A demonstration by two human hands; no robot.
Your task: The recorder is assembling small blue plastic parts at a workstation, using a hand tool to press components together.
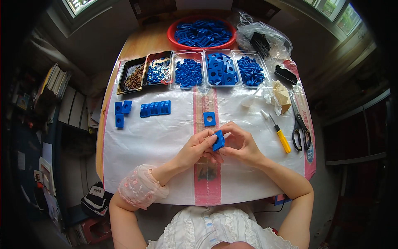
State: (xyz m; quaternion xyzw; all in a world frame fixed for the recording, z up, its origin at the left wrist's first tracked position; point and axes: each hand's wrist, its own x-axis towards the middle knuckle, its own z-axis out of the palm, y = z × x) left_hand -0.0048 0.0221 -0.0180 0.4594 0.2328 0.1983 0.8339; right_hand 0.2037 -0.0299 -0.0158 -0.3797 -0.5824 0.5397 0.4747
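Between my two hands a blue square plastic piece with a round hole (219, 139) is held tilted above the table's middle. My left hand (197, 146) pinches it from the left, thumb on its face. From the right, the fingers of my right hand (243, 146) close on its upper and lower edges. Just beyond lies a similar blue square piece (209, 119), flat on the cloth, its hole facing up. Several blue curved pieces (155, 108) stand in a row to the left. Farther left sits a small group of blue square pieces (119, 108).
Along the back run trays of screws (134, 79), metal nuts (158, 73), small blue parts (188, 73), blue square plates (221, 69) and blue pegs (250, 71). Behind them stands a red basin (170, 35). A yellow screwdriver (283, 141) and black-handled scissors (299, 130) lie right.
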